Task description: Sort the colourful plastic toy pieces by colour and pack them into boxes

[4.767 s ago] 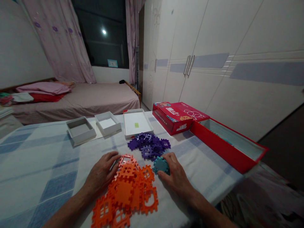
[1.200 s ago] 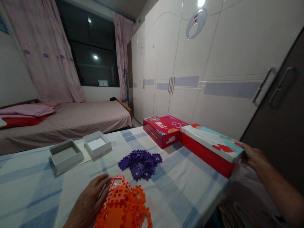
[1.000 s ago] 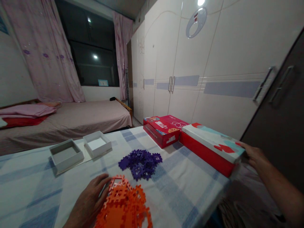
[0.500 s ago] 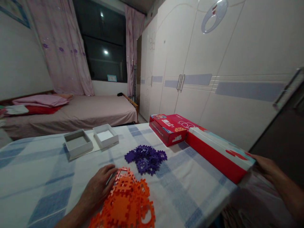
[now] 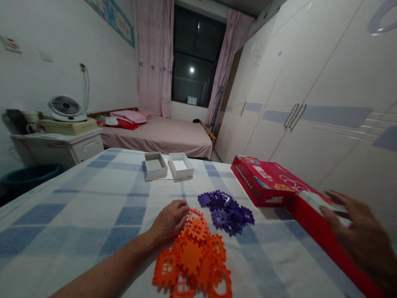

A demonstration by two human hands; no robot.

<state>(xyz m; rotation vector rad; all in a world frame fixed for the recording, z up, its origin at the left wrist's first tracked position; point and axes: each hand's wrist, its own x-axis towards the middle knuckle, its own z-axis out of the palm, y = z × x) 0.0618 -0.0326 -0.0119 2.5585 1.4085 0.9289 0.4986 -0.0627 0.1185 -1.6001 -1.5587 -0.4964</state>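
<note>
Your left hand (image 5: pixel 170 220) lies palm down on the checked tablecloth (image 5: pixel 93 194), fingers loosely curled and holding nothing; the fingertips touch the far left edge of the orange pile (image 5: pixel 195 256) of flat interlocking plastic tiles. That pile sits directly in front of you, near the table's close edge, tiles overlapping one another. Just beyond it and slightly to the right lies the purple pile (image 5: pixel 226 210) of the same kind of tile, close to the orange one; whether the two piles touch cannot be told. Your right hand (image 5: pixel 359 236) is at the right edge of the view, fingers spread fairly wide, resting on the top of the long red box (image 5: pixel 319 236), over its pale lid (image 5: pixel 313 199). Whether the fingers actually grip the lid or only lie on it cannot be told, since the hand is blurred and partly cut off. The long red box runs along the table's right side, its far end against a second red box (image 5: pixel 263 185), closed, with printed artwork on top. Farther back, near the middle of the table, two small white trays (image 5: pixel 167 165) stand side by side, touching or nearly so. Behind the table: a bed (image 5: pixel 161 136) with pink bedding, a fan (image 5: pixel 65 107) on a white cabinet at left, and a pale wardrobe (image 5: pixel 310 82) along the right wall.
</note>
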